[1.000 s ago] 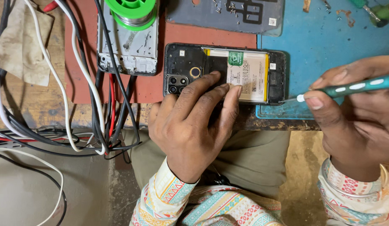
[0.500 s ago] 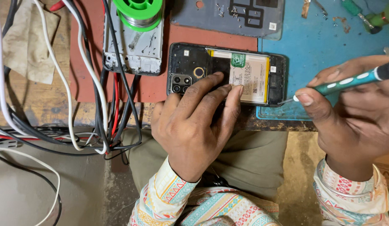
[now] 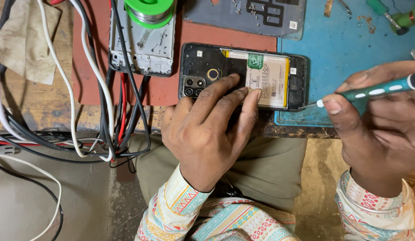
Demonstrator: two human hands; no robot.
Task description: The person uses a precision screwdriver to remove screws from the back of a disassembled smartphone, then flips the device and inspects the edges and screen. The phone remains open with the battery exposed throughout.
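1. Head view, centre of the frame: an opened phone (image 3: 243, 76) lies back-side up across the red mat (image 3: 167, 89) and the blue mat (image 3: 350, 49), its cameras at the left end and its pale battery (image 3: 270, 80) showing.
2. The left hand (image 3: 207, 129) rests palm down on the near edge of the phone, fingers spread and pressed flat onto its middle, holding it against the tabletop (image 3: 42, 111).
3. The right hand (image 3: 381, 125), at the right edge of the frame, is closed around a teal screwdriver (image 3: 373, 92); its thin tip touches the phone's lower right corner.
4. Upper centre: a grey back cover (image 3: 243, 15) lies above the phone, with small screws on it.
5. Upper left: a bare phone frame (image 3: 142, 49) carries a green spool of solder wire (image 3: 149, 11).
6. Left side: black, white and red cables (image 3: 104, 116) run down over the tabletop edge, and a dirty cloth (image 3: 29, 40) lies beside them.
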